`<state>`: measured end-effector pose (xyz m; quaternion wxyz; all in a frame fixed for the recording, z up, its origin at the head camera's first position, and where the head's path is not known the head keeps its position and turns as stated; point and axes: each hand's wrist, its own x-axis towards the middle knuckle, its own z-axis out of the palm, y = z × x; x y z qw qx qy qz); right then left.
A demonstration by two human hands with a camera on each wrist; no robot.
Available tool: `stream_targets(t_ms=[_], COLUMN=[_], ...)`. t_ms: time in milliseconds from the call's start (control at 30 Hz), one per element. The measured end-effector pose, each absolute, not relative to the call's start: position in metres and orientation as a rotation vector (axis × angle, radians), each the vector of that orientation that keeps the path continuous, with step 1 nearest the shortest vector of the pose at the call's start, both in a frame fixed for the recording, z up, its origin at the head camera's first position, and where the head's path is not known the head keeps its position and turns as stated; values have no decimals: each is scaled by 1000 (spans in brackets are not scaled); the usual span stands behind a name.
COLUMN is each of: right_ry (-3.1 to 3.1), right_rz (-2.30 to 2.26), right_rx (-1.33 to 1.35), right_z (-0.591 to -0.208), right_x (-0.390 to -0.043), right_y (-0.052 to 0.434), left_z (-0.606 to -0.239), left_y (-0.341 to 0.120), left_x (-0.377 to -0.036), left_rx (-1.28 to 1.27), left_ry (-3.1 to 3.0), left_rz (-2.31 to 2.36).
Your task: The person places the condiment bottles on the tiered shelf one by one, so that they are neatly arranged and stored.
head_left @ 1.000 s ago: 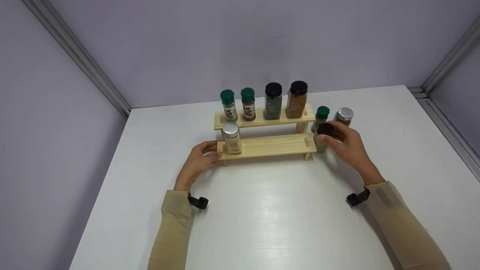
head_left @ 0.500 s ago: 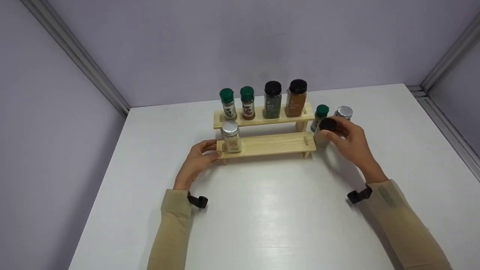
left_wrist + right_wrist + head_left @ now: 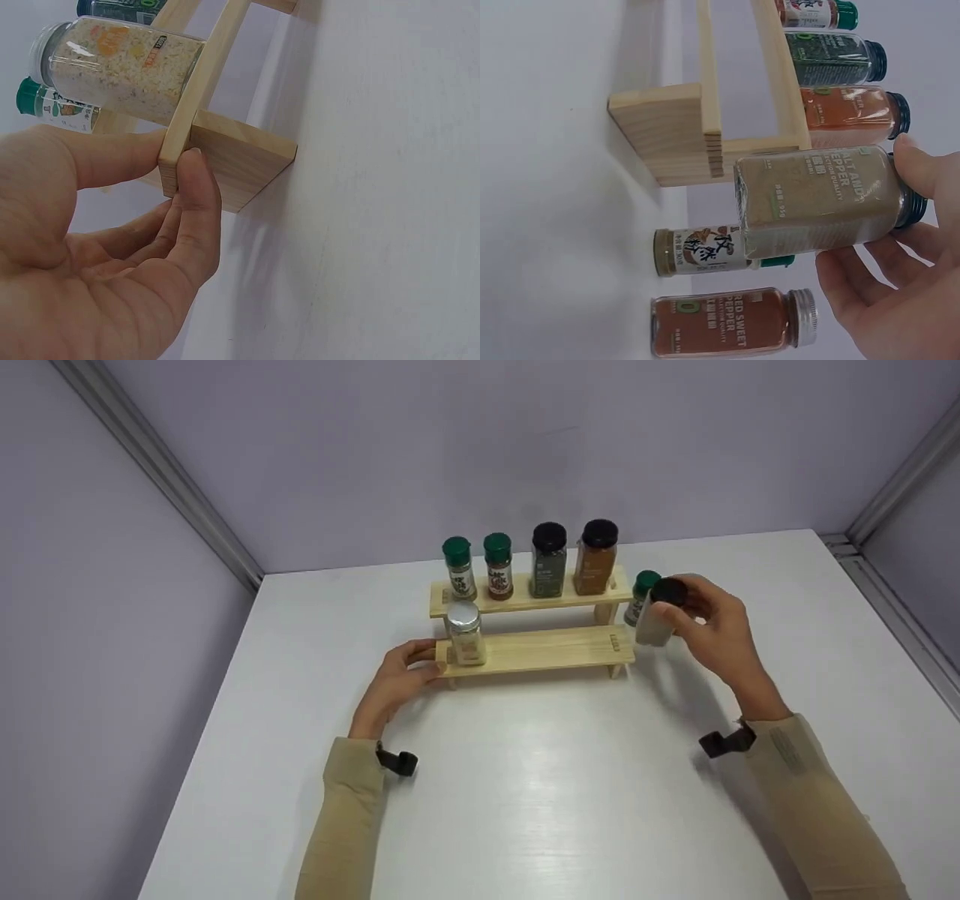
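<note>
My left hand (image 3: 403, 676) pinches the left end of the lower step of a two-step wooden spice rack (image 3: 547, 651), thumb and fingers on either face of the board in the left wrist view. Beside that hand, a silver-capped spice jar (image 3: 468, 646) with pale grains stands on the lower step. My right hand (image 3: 718, 636) grips a black-capped salt and pepper jar (image 3: 817, 202) near its lid. Slightly tilted, the jar is raised off the table just right of the rack. In the head view, the fingers partly cover its lid.
Two green-capped bottles (image 3: 498, 574) and two black-capped jars (image 3: 595, 566) line the upper step. A green-capped bottle (image 3: 705, 251) and a silver-capped red sweet pepper jar (image 3: 720, 322) stand right of the rack; my right hand hides the latter in the head view.
My right hand has lifted the salt and pepper jar and moved it right and slightly away, covering the silver-capped jar behind. The left hand and the rack have stayed put.
</note>
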<state>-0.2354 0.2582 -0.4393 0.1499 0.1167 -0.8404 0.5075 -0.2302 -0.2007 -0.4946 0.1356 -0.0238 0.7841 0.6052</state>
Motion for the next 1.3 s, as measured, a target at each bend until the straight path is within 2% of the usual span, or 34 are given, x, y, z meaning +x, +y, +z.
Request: stream_targets(t_ms=[800,1300], right_ry=[-2302,-2327], right_rz=[1631,1644], right_rx=[609,709], right_z=[-387,-390], right_x=[-235,-240], right_y=[177,127], left_z=[-495,-495], left_y=[-199,-199], left_x=[-230,-229], left_rx=[-66,-52], left_ry=[2235,2205], left_rz=[1784,1829])
